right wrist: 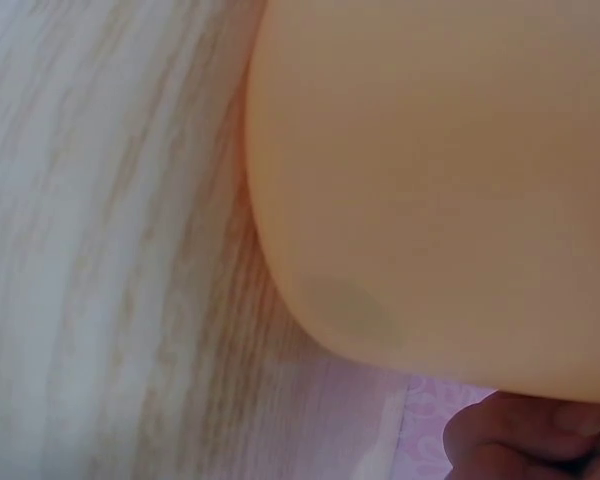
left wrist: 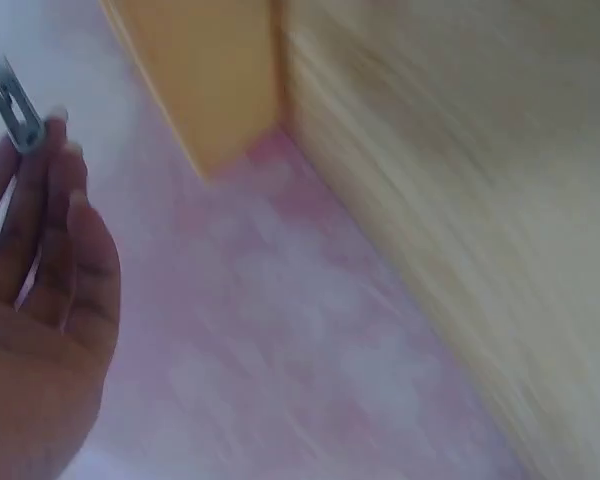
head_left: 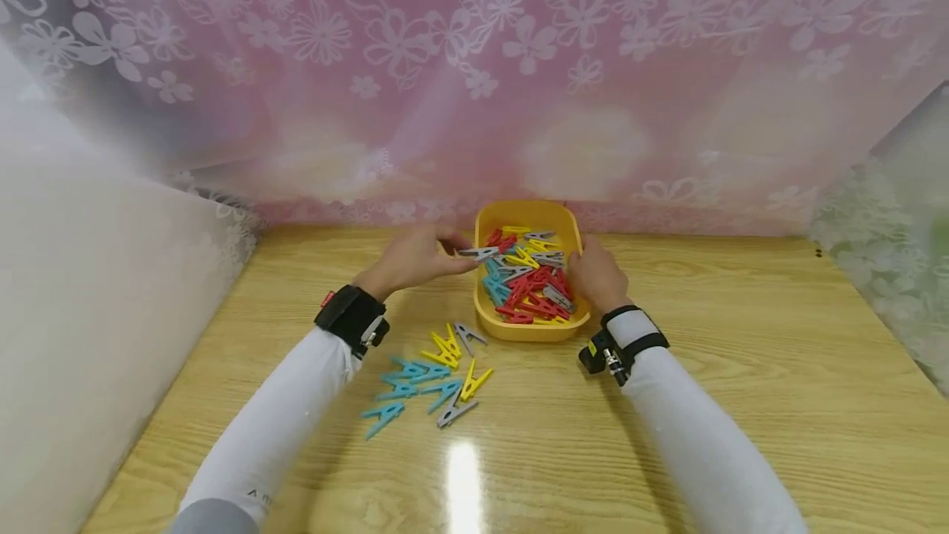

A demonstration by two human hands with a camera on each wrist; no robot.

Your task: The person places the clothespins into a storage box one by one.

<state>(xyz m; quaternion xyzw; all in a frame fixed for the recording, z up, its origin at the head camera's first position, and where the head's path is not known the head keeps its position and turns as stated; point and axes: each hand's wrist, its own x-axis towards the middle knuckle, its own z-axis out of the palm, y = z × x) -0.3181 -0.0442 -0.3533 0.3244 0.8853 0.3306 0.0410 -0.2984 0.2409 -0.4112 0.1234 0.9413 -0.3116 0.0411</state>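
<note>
My left hand (head_left: 418,258) pinches a grey clothespin (head_left: 479,254) at the left rim of a yellow plastic basket (head_left: 534,333). The left wrist view also has this grey clothespin (left wrist: 18,108) between the fingertips, with the basket's wall (left wrist: 205,80) beyond. On the basket's opposite side, my right hand (head_left: 599,277) grips the rim. Red, blue, yellow and grey clothespins (head_left: 535,280) lie mixed inside. In the right wrist view, the basket's outer wall (right wrist: 430,200) fills much of the frame, and the right hand's fingers (right wrist: 510,435) show at its lower edge.
Several loose blue clothespins (head_left: 384,414), with yellow and grey ones, lie on the wooden table (head_left: 741,369) in front of the basket, near my left forearm. A pink floral curtain (head_left: 445,105) hangs right behind the basket. A white draped wall (head_left: 96,270) borders the left side.
</note>
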